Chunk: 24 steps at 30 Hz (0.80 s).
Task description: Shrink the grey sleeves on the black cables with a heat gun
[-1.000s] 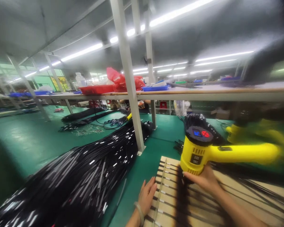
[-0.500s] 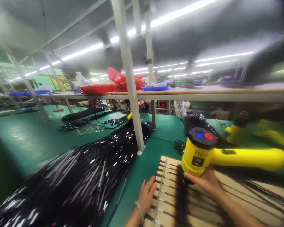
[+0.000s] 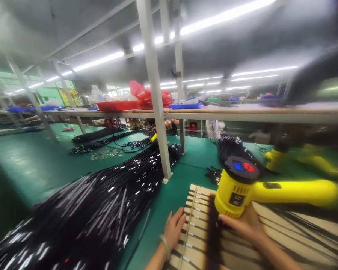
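My right hand (image 3: 249, 225) is closed around the lower barrel of a yellow heat gun (image 3: 233, 191), whose handle points right and whose black top has a blue and a red patch. The gun stands over a pale wooden board (image 3: 198, 234), its nozzle end hidden by the hand and barrel. Thin black cables (image 3: 194, 245) with white bands lie side by side across the board under a lengthwise rod. My left hand (image 3: 174, 227), a pale bangle on its wrist, lies with fingers stretched out at the board's left edge, touching the cable ends.
A large bundle of black cables (image 3: 95, 206) covers the green table (image 3: 191, 161) on the left. A white post (image 3: 157, 93) rises in front, under a shelf with a red tray (image 3: 118, 105). Another yellow heat gun (image 3: 275, 159) stands at right. A person (image 3: 170, 125) sits beyond.
The heat gun and my right hand have shifted slightly down and toward me. My left hand stays at the board's edge; the view has moved a little.
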Each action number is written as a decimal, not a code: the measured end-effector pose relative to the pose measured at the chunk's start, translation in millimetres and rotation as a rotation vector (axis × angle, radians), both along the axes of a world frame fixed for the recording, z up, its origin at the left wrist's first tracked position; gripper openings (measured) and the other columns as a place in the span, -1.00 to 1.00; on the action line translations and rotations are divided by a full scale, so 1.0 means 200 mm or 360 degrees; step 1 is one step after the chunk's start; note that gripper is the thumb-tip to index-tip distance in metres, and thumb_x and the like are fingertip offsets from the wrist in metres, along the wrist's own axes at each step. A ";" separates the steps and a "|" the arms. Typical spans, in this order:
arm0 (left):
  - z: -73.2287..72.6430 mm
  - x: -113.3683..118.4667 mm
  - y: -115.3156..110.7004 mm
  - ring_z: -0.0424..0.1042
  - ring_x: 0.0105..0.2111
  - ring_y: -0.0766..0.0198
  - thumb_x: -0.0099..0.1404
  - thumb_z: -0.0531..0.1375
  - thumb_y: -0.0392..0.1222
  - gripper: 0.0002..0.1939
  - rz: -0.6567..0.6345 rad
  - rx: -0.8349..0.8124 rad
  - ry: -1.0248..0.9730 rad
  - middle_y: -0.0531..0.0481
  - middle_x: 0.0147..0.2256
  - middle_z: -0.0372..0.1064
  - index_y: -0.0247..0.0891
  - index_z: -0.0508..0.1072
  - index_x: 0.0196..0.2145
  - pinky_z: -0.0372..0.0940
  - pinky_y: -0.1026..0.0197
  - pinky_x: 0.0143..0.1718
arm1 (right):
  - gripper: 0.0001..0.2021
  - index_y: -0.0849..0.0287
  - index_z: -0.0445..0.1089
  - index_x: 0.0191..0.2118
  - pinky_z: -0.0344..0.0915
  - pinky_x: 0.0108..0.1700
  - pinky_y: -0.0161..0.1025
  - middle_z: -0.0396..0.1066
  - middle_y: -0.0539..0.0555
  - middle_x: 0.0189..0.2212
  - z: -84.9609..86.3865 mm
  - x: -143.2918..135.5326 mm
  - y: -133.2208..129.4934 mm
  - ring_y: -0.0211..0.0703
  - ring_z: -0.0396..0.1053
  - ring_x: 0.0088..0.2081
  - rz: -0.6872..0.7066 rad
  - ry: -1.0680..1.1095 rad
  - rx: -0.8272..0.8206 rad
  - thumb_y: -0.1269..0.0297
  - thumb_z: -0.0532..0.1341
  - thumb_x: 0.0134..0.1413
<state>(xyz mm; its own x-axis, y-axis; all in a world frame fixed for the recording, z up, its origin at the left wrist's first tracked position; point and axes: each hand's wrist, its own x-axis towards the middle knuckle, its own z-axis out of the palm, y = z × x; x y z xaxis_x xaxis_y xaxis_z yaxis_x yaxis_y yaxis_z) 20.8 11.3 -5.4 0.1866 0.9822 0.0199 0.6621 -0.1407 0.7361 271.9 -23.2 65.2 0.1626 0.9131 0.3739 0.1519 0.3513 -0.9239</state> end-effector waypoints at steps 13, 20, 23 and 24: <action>0.05 -0.06 -0.08 -0.06 0.17 0.15 0.20 -0.09 0.17 -0.34 -0.0016 0.0019 -0.0006 -0.16 0.15 -0.03 -0.36 0.13 0.11 -0.19 0.00 0.20 | -0.51 0.02 0.22 -0.22 0.32 -0.14 0.11 0.49 0.04 -0.30 -0.05 0.00 -0.06 0.13 0.42 -0.22 0.0158 0.0156 0.0134 0.37 0.36 -0.40; 0.02 -0.10 -0.18 -0.01 0.16 0.11 0.21 -0.09 0.17 -0.40 -0.0084 -0.0011 -0.0093 -0.09 0.11 0.08 -0.28 0.22 0.07 -0.26 -0.05 0.21 | -0.60 0.05 0.29 -0.27 0.35 -0.14 0.06 0.50 0.06 -0.30 -0.02 -0.03 -0.12 0.14 0.43 -0.23 0.0180 0.0182 0.0034 0.36 0.36 -0.37; 0.02 -0.10 -0.19 0.02 0.15 0.11 0.22 -0.11 0.15 -0.43 -0.0099 -0.0012 -0.0134 -0.05 0.10 0.12 -0.23 0.23 0.06 -0.27 -0.06 0.21 | -0.60 0.06 0.27 -0.25 0.39 -0.19 0.02 0.50 0.06 -0.31 0.00 -0.03 -0.13 0.10 0.45 -0.26 0.0188 0.0157 0.0040 0.37 0.35 -0.33; 0.02 -0.10 -0.19 -0.01 0.16 0.10 0.22 -0.11 0.16 -0.43 -0.0086 -0.0031 -0.0131 -0.04 0.10 0.11 -0.23 0.23 0.06 -0.28 -0.07 0.21 | -0.61 0.07 0.28 -0.25 0.39 -0.19 0.01 0.50 0.07 -0.32 0.00 -0.03 -0.13 0.09 0.45 -0.27 0.0167 0.0131 0.0051 0.36 0.34 -0.32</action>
<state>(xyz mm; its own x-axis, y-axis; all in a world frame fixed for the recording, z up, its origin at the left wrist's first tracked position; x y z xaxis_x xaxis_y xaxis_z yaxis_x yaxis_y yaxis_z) 1.1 -26.3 -2.2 0.2376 0.9712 0.0184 0.5912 -0.1596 0.7906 265.6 -48.3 65.4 0.0981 0.9145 0.3925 0.0367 0.3909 -0.9197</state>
